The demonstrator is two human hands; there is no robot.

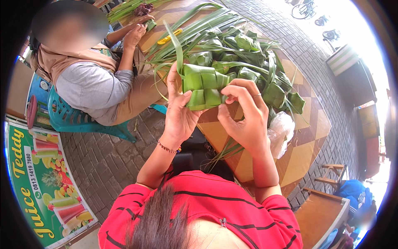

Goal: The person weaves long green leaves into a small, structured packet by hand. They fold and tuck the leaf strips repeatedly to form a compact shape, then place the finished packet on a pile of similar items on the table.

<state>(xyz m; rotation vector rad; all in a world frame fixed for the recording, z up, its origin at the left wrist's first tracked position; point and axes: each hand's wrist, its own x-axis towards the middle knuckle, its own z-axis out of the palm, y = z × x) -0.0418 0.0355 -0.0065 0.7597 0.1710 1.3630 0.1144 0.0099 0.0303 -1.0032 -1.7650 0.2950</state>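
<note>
In front of my chest is a green woven palm-leaf pouch, a ketupat casing, held up above the table's near edge. My left hand grips its left side, thumb in front and the other fingers partly hidden behind. A long loose leaf strip rises from its upper left corner. At the lower right corner, my right hand has its thumb and bent fingertips closed around the pouch's edge. Beyond lies a heap of similar woven casings with trailing leaf ends.
Long palm leaves and a yellow cutter knife lie beside the heap on the patterned table. Near my right forearm is a clear plastic bag. A seated co-worker handles a small green piece at left, on a teal plastic chair.
</note>
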